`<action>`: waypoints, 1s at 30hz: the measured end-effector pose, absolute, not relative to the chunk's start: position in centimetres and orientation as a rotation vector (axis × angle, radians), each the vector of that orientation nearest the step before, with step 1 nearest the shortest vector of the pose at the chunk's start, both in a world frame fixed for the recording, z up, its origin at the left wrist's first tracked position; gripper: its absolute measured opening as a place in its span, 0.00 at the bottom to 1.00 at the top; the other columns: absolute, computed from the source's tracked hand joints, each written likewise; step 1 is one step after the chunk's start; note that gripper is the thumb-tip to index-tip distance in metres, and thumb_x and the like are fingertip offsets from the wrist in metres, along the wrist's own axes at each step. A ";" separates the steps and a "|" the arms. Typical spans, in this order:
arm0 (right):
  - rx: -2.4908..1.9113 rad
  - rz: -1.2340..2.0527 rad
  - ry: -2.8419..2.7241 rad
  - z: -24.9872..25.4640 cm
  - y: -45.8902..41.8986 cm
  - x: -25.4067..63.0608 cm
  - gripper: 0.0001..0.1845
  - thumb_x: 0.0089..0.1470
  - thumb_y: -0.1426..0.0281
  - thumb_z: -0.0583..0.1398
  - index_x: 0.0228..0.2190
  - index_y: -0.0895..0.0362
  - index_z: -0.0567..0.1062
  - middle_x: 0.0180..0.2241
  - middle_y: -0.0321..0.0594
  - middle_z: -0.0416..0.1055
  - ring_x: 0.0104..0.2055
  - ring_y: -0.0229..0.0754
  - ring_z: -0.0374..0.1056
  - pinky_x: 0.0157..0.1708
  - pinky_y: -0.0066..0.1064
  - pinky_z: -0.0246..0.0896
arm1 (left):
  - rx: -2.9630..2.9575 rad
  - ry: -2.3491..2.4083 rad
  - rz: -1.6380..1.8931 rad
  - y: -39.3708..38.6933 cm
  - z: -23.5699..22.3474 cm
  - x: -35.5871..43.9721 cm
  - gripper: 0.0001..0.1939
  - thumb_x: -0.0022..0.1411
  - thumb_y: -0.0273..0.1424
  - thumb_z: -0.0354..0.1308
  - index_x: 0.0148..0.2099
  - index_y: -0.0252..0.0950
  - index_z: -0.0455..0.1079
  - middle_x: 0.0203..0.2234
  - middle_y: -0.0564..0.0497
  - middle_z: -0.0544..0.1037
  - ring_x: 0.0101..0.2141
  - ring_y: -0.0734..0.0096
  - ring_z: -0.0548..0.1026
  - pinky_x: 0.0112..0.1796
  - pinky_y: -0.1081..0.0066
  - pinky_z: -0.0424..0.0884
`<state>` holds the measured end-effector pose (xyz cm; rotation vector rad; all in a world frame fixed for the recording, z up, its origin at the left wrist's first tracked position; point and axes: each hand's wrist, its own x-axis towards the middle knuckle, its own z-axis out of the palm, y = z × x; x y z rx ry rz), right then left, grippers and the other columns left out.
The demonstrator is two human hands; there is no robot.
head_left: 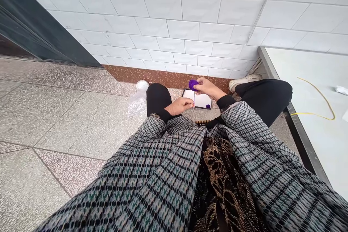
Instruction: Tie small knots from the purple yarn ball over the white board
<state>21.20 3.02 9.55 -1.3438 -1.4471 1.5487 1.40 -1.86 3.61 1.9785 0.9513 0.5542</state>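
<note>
Between my knees, my right hand [205, 87] grips a ball of purple yarn [193, 85]. A dark strand of yarn [194, 97] runs down from the ball to my left hand [181, 106], whose thumb and fingertips are pinched on it. Under and behind both hands lies a shallow tray [203, 99] with a white inside and a black rim. A small purple piece [208, 106] sits in its near right corner; I cannot tell exactly what it is. Part of the tray is hidden by my hands.
Left of my left knee, a clear plastic bag [136, 103] and a white ball [142, 85] rest on the speckled floor [67, 116]. A pale table [307, 90] with a yellow wire [326, 101] stands at the right. The tiled wall [174, 29] rises in front.
</note>
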 end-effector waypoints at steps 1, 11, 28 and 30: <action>-1.402 1.486 -1.570 9.2 3.0 21.2 0.16 0.60 0.82 0.65 0.37 0.54 0.64 0.28 0.30 0.71 0.24 0.31 0.69 0.28 0.23 0.69 | 2.008 0.959 0.572 -1.9 4.0 1.3 0.13 0.66 0.39 0.58 0.34 0.35 0.77 0.30 0.50 0.79 0.34 0.66 0.73 0.41 0.68 0.68; -0.976 1.973 -1.833 10.3 2.1 22.0 0.17 0.52 0.84 0.65 0.42 0.58 0.72 0.36 0.36 0.77 0.29 0.34 0.75 0.34 0.27 0.76 | 1.796 1.264 0.934 -0.7 2.9 -0.1 0.11 0.63 0.38 0.56 0.33 0.37 0.72 0.23 0.54 0.70 0.28 0.70 0.65 0.34 0.69 0.64; -1.130 1.893 -2.254 9.6 2.0 22.0 0.17 0.49 0.84 0.66 0.38 0.57 0.71 0.31 0.32 0.76 0.25 0.33 0.72 0.27 0.24 0.69 | 1.923 1.154 0.886 -0.7 2.9 -0.4 0.16 0.62 0.45 0.58 0.33 0.37 0.73 0.27 0.51 0.73 0.31 0.67 0.69 0.36 0.68 0.65; -0.974 1.963 -1.903 10.3 2.1 22.0 0.16 0.53 0.84 0.64 0.41 0.57 0.71 0.36 0.35 0.78 0.28 0.32 0.74 0.32 0.24 0.74 | 1.785 1.185 0.917 -0.5 2.3 -0.4 0.18 0.60 0.49 0.58 0.33 0.38 0.71 0.22 0.55 0.68 0.27 0.69 0.64 0.32 0.69 0.62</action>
